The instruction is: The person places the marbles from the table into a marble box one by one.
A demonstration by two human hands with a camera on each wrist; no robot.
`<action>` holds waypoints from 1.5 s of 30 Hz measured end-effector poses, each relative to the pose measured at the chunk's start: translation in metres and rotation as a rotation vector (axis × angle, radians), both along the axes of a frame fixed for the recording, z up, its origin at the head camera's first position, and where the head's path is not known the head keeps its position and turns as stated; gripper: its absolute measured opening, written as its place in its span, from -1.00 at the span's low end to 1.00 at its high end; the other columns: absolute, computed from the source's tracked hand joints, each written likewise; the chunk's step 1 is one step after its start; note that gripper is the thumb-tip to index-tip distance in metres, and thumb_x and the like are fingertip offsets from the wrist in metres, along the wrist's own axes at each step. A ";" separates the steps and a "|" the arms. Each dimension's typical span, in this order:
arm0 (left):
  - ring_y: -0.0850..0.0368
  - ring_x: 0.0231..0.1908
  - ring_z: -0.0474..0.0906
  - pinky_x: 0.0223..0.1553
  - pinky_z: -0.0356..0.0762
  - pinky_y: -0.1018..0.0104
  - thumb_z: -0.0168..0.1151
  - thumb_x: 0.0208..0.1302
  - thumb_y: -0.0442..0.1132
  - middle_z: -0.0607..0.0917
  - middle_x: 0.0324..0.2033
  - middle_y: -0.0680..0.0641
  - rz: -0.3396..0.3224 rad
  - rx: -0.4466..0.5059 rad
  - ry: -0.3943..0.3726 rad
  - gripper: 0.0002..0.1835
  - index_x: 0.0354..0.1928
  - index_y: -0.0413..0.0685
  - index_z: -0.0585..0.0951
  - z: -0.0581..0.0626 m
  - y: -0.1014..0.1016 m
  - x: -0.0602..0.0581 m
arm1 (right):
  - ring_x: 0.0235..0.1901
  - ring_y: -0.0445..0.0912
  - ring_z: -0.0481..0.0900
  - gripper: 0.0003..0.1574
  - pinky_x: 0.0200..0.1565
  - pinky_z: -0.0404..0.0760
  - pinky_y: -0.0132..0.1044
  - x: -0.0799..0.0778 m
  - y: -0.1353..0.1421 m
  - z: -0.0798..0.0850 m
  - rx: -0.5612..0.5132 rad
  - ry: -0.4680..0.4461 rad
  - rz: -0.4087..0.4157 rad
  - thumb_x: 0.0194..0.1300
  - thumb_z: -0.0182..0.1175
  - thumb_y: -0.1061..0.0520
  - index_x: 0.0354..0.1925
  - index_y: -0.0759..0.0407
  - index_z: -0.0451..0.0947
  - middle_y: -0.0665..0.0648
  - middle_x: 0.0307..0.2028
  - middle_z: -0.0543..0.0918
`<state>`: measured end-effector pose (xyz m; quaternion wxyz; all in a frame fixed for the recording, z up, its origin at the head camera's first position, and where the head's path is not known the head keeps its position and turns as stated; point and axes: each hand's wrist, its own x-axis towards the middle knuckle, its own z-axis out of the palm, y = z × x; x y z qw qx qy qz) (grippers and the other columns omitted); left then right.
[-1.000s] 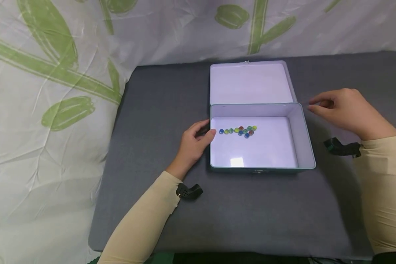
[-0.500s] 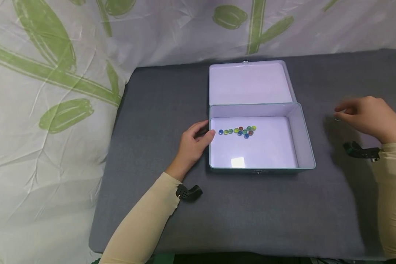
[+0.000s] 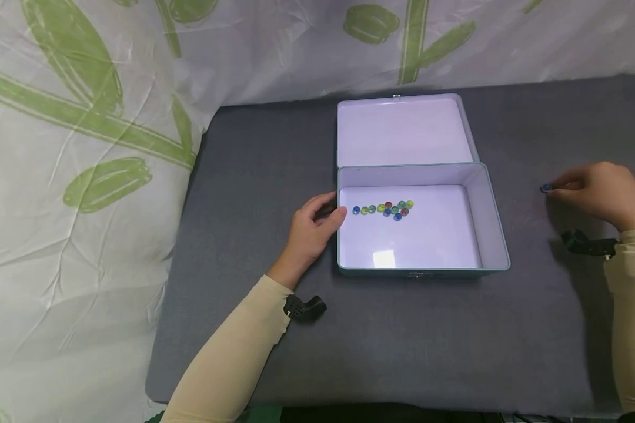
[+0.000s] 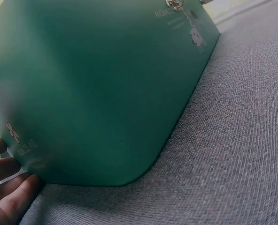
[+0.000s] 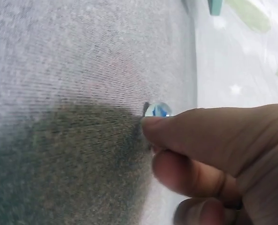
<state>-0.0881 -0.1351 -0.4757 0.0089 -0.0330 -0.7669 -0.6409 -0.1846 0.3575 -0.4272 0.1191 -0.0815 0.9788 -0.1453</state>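
In the head view, my left hand [image 3: 313, 230] rests against the left wall of an open metal box [image 3: 423, 271], its thumb at the rim. The left wrist view shows those fingers [image 4: 18, 197] relaxed and touching the box's green outside. Several coloured marbles [image 3: 394, 210] lie on the white floor of the box, in a row that bunches up toward the right. Out to the right, just over the grey tabletop, my right hand [image 3: 607, 192] pinches a clear marble with a blue swirl [image 5: 158, 110]. The thumb hides part of that marble in the right wrist view.
The box's white-lined lid [image 3: 402, 132] lies folded back behind it. Grey cloth covers the table [image 3: 254, 153]. A white curtain with green leaf prints [image 3: 275, 47] hangs along the back and left sides.
My right hand has moved right, away from the box and down to the tabletop, where a blue marble now shows at its fingertips. The left hand and the box stay in place.
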 end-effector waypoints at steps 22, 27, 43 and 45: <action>-0.14 0.20 0.60 0.16 0.66 0.01 0.30 0.39 -0.14 0.61 0.24 -0.32 -0.010 -0.013 0.004 -0.40 0.35 -0.38 0.55 0.000 0.002 -0.002 | -0.37 0.25 0.68 -0.63 -0.26 0.59 0.27 -0.001 -0.011 0.002 -0.026 0.066 0.032 0.44 0.30 0.13 -0.08 0.48 0.72 0.42 -0.33 0.77; -0.14 0.20 0.60 0.16 0.66 0.03 0.30 0.39 -0.14 0.61 0.24 -0.32 -0.013 -0.009 0.002 -0.41 0.35 -0.38 0.55 0.002 0.002 -0.002 | -0.37 0.28 0.68 -0.64 -0.29 0.59 0.27 0.001 -0.022 0.009 -0.015 0.068 0.048 0.47 0.26 0.15 -0.07 0.49 0.71 0.44 -0.31 0.76; -0.14 0.18 0.61 0.14 0.67 0.08 0.30 0.39 -0.13 0.61 0.24 -0.32 -0.005 -0.002 0.003 -0.40 0.34 -0.39 0.55 0.000 0.000 0.000 | -0.49 -0.04 0.61 -0.66 -0.41 0.53 -0.11 0.006 -0.085 0.056 0.010 0.151 0.160 0.47 0.28 0.12 -0.02 0.38 0.75 0.20 -0.39 0.78; -0.14 0.18 0.61 0.15 0.67 0.06 0.29 0.38 -0.12 0.61 0.25 -0.32 -0.005 -0.008 0.005 -0.39 0.35 -0.38 0.55 0.001 -0.001 -0.001 | -0.45 -0.01 0.64 -0.69 -0.40 0.54 -0.08 0.007 -0.093 0.061 0.008 0.172 0.174 0.46 0.29 0.13 -0.03 0.36 0.76 0.21 -0.36 0.79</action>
